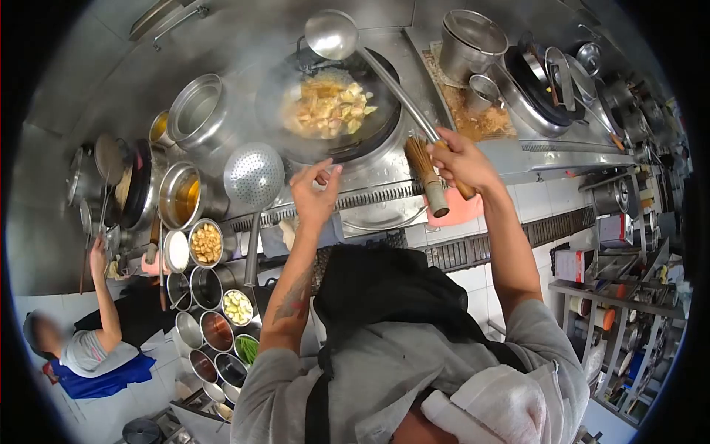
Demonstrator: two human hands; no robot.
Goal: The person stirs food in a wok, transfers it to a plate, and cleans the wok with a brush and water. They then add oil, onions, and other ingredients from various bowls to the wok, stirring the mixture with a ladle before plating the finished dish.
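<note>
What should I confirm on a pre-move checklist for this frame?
1. Ladle secured: ok, handle in the right hand's grip.
2. Ladle bowl down in the food: not ok, it is up by the wok's far rim.
3. Left hand holding the wok: not ok, it appears empty, near the rim.
4. Food contained: ok, inside the wok where visible through steam.
5. Perforated skimmer out of the wok: ok, beside it.
6. Flame underneath: cannot tell, hidden.
</note>
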